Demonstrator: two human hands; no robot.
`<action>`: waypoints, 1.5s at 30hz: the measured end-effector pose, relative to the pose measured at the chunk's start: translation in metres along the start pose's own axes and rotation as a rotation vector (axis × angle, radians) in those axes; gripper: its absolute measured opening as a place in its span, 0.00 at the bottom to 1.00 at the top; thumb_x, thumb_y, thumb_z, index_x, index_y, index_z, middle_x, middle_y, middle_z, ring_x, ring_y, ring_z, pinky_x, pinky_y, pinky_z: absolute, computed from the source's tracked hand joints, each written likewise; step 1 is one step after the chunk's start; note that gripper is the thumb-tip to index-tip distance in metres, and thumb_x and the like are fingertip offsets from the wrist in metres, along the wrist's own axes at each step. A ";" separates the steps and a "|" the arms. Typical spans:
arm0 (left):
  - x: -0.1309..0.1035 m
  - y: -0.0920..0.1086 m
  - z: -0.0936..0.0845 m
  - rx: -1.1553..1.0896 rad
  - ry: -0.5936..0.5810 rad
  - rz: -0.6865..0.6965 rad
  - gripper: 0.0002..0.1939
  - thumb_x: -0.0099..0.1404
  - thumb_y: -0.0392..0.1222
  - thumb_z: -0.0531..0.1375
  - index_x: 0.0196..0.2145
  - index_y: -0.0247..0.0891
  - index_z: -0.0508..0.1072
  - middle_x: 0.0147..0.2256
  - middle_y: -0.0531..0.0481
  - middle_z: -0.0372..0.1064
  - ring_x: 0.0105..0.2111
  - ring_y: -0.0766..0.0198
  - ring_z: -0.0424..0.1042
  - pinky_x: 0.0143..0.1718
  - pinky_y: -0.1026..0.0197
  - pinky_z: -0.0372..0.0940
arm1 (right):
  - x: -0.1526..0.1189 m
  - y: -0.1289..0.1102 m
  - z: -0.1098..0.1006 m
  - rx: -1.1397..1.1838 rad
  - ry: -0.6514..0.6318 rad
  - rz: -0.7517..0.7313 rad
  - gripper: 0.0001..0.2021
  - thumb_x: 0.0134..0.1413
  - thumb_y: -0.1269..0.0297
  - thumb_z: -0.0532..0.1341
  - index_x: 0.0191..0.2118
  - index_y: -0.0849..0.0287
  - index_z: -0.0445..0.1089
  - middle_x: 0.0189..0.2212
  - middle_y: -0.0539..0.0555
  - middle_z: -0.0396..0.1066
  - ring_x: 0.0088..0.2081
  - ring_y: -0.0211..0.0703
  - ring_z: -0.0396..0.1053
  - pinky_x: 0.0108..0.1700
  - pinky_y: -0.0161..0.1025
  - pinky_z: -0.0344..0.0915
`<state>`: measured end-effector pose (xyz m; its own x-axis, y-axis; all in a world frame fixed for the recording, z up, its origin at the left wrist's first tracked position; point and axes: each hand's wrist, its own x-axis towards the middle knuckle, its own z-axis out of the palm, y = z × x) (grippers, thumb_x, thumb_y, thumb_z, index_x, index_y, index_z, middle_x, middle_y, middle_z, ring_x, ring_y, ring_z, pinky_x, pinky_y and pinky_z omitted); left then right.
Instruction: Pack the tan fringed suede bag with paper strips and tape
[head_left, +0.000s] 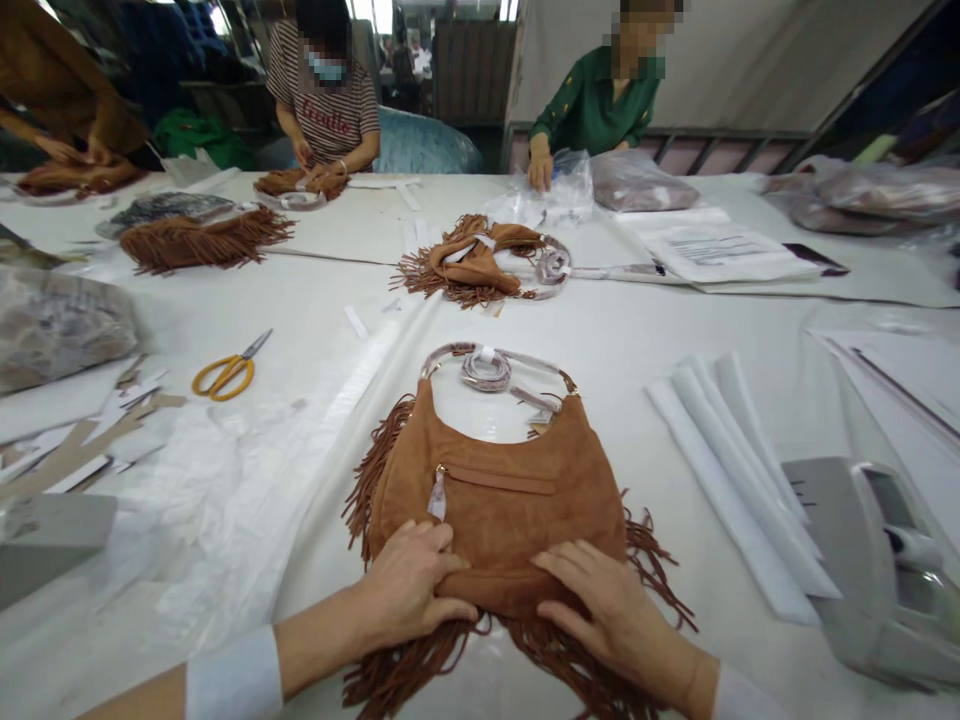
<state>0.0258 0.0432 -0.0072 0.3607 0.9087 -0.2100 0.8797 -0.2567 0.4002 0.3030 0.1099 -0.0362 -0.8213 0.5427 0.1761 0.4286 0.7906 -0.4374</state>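
Here, the left grip (416, 572) and the right grip (604, 595) are both spread, their fingers laid on the lower front of a rounded brown suede handbag with long fringes (502, 520), thumbs set apart near its bottom edge. The handbag lies on the smooth white table (607, 350), beneath both grips and reaching beyond them. Well left of the left grip lie yellow-handled metal scissors (245, 359); right of the right grip are long white foam-like strips (735, 490).

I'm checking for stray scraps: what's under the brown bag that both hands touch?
Brown fringe pokes out from under the bag at both sides and the near edge, onto the white tabletop. Anything else beneath is covered.
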 end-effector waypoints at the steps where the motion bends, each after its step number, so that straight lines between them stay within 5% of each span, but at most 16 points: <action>1: 0.001 0.004 0.000 -0.012 -0.007 -0.016 0.17 0.62 0.61 0.58 0.40 0.48 0.75 0.36 0.51 0.66 0.39 0.58 0.66 0.39 0.57 0.57 | 0.005 -0.008 -0.004 0.031 -0.048 0.030 0.20 0.55 0.64 0.65 0.52 0.55 0.63 0.45 0.54 0.70 0.45 0.47 0.67 0.46 0.42 0.66; 4: 0.002 0.013 0.000 -0.011 -0.053 -0.043 0.09 0.64 0.49 0.58 0.34 0.44 0.75 0.34 0.51 0.67 0.38 0.59 0.66 0.39 0.58 0.60 | 0.018 -0.029 -0.008 0.077 -0.152 0.141 0.18 0.48 0.64 0.69 0.44 0.55 0.66 0.40 0.50 0.72 0.42 0.46 0.67 0.42 0.39 0.64; 6: 0.000 0.019 0.001 0.001 -0.051 -0.047 0.08 0.65 0.44 0.58 0.40 0.44 0.73 0.37 0.50 0.67 0.39 0.58 0.66 0.41 0.57 0.61 | 0.024 -0.038 -0.004 0.034 -0.193 0.181 0.11 0.48 0.66 0.69 0.37 0.55 0.67 0.33 0.49 0.72 0.37 0.44 0.67 0.37 0.38 0.62; 8: -0.004 0.027 0.003 0.008 -0.032 -0.025 0.17 0.64 0.47 0.59 0.50 0.47 0.67 0.41 0.50 0.67 0.41 0.55 0.66 0.43 0.53 0.63 | 0.024 -0.042 0.003 -0.029 -0.215 0.167 0.06 0.50 0.70 0.65 0.32 0.56 0.67 0.30 0.49 0.71 0.34 0.43 0.67 0.35 0.38 0.60; 11: -0.004 0.035 0.008 0.055 -0.038 0.018 0.16 0.63 0.51 0.59 0.47 0.46 0.67 0.42 0.50 0.68 0.42 0.53 0.66 0.44 0.49 0.64 | 0.021 -0.042 0.017 -0.095 -0.225 0.107 0.06 0.50 0.75 0.62 0.33 0.57 0.67 0.29 0.50 0.71 0.32 0.43 0.66 0.34 0.38 0.59; 15: 0.011 0.032 0.011 0.102 -0.095 0.022 0.05 0.65 0.41 0.54 0.35 0.40 0.69 0.36 0.49 0.71 0.38 0.55 0.70 0.40 0.54 0.66 | 0.022 -0.036 0.025 -0.151 -0.245 0.096 0.09 0.51 0.77 0.57 0.36 0.57 0.68 0.29 0.51 0.72 0.32 0.43 0.68 0.32 0.38 0.57; 23: 0.035 0.019 0.006 -0.010 -0.161 0.008 0.11 0.60 0.35 0.52 0.37 0.44 0.73 0.36 0.50 0.76 0.39 0.55 0.75 0.37 0.59 0.66 | 0.031 -0.034 0.029 -0.184 -0.253 0.153 0.12 0.49 0.79 0.54 0.38 0.58 0.67 0.30 0.52 0.74 0.31 0.44 0.70 0.30 0.38 0.56; 27: 0.038 0.018 0.003 -0.039 -0.180 -0.040 0.10 0.60 0.38 0.54 0.36 0.46 0.75 0.36 0.50 0.77 0.40 0.54 0.75 0.37 0.59 0.67 | 0.030 -0.033 0.030 -0.204 -0.217 0.165 0.09 0.52 0.78 0.55 0.37 0.58 0.67 0.28 0.51 0.74 0.31 0.43 0.71 0.30 0.37 0.57; 30: 0.039 0.016 0.004 -0.030 -0.160 -0.099 0.09 0.62 0.44 0.55 0.35 0.43 0.74 0.35 0.47 0.77 0.39 0.53 0.76 0.37 0.58 0.67 | 0.020 -0.025 0.024 -0.231 -0.120 0.176 0.02 0.59 0.67 0.58 0.34 0.57 0.65 0.27 0.50 0.73 0.29 0.43 0.72 0.29 0.36 0.58; 36: 0.042 0.012 0.004 0.008 -0.101 -0.111 0.12 0.65 0.49 0.54 0.35 0.41 0.73 0.35 0.46 0.76 0.39 0.53 0.75 0.39 0.56 0.67 | 0.000 0.000 0.027 -0.342 0.160 0.221 0.16 0.65 0.53 0.52 0.30 0.58 0.63 0.23 0.51 0.71 0.26 0.43 0.72 0.28 0.36 0.59; 45: 0.002 -0.004 0.012 0.301 0.007 -0.191 0.20 0.69 0.56 0.47 0.39 0.37 0.69 0.33 0.43 0.74 0.35 0.53 0.75 0.37 0.55 0.66 | 0.010 0.012 0.033 -0.316 0.135 0.194 0.19 0.66 0.53 0.49 0.29 0.58 0.65 0.22 0.52 0.72 0.26 0.41 0.71 0.27 0.35 0.57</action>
<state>0.0267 0.0426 -0.0201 0.1793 0.9516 -0.2495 0.9834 -0.1663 0.0727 0.2873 0.1153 -0.0682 -0.6657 0.7064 0.2403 0.6832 0.7066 -0.1845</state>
